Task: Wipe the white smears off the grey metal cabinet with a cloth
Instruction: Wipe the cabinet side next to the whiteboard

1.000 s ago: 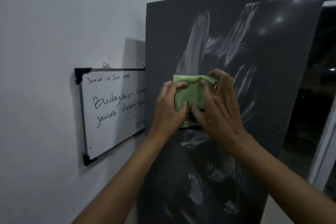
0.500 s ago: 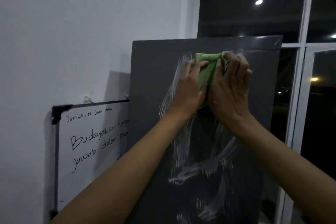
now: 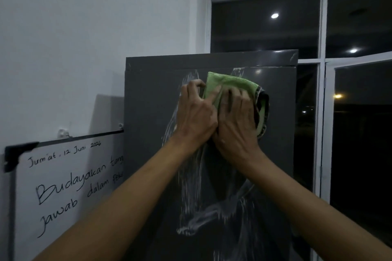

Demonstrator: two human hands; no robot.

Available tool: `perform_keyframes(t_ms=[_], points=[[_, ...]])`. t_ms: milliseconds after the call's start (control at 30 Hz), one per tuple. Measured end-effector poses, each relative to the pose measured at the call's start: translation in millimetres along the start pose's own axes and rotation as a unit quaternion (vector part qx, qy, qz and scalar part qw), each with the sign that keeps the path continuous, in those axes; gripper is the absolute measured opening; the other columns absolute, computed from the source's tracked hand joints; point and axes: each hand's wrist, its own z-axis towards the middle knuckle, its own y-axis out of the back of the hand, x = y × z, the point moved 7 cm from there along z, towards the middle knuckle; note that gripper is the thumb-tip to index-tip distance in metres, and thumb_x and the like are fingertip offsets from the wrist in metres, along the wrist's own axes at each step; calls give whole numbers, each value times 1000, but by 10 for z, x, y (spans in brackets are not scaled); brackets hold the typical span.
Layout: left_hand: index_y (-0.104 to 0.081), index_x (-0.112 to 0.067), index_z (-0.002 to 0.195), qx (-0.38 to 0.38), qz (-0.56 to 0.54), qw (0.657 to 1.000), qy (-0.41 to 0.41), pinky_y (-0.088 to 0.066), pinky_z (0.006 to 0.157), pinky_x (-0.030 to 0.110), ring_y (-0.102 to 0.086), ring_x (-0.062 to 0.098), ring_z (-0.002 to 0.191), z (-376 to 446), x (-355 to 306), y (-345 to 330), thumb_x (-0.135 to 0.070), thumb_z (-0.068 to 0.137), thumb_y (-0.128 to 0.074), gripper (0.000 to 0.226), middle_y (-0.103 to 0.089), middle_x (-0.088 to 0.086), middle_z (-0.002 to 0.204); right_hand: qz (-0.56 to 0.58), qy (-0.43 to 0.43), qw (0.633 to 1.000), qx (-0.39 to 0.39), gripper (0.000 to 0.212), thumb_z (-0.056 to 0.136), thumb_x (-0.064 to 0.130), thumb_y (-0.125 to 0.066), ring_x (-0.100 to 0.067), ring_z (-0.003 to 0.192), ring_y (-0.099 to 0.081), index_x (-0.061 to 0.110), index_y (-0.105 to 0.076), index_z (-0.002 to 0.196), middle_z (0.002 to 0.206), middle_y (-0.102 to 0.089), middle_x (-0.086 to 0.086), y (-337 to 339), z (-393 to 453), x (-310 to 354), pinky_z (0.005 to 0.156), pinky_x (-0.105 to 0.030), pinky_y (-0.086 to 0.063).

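Your left hand point(image 3: 196, 117) and right hand point(image 3: 235, 122) both press the green cloth point(image 3: 230, 85), fingers curled on it, against the smeared grey cabinet point(image 3: 152, 95) at frame centre.

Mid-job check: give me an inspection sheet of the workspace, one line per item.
Surface: grey metal cabinet, upright, white smears streak its face below the hands.
Job's things: folded green cloth pressed near the cabinet's top.
Clutter: nothing seen.
Grippers: left hand and right hand both press on the cloth, fingers bent.
Cables: nothing seen.
Surroundings: handwritten whiteboard on the white wall; dark window behind.
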Motion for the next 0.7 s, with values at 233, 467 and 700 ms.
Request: perform_keyframes(t_ms=[233, 467, 700], points=[[-70, -11, 113, -85, -57, 994, 44, -42, 99, 27, -45, 24, 120, 19, 250, 225, -15, 96, -54, 24, -51, 11, 128, 57, -18, 997, -42, 87, 107, 61, -19, -45, 161, -4, -6, -16, 164, 171, -6, -31, -214, 32, 18, 130, -61, -6], [-69, -12, 108, -81, -83, 991, 70, -45, 103, 34, -44, 22, 124, -90, 371, 261, -21, 97, -53, 21, -50, 9, 129, 61, -12, 994, -87, 76, 98, 35, -46, -36, 162, -13, 9, -26, 166, 173, -21, -18, 34, 471, -556, 131, -55, -10], [-64, -12, 129, -62, -64, 992, 85, -38, 111, 40, -43, 27, 132, -204, 388, 261, -26, 100, -52, 34, -53, 10, 137, 110, 121, 985, -60, 73, 94, 27, -59, -34, 160, -25, 8, -39, 161, 170, -32, -15, -92, -116, -304, 128, -57, -22]])
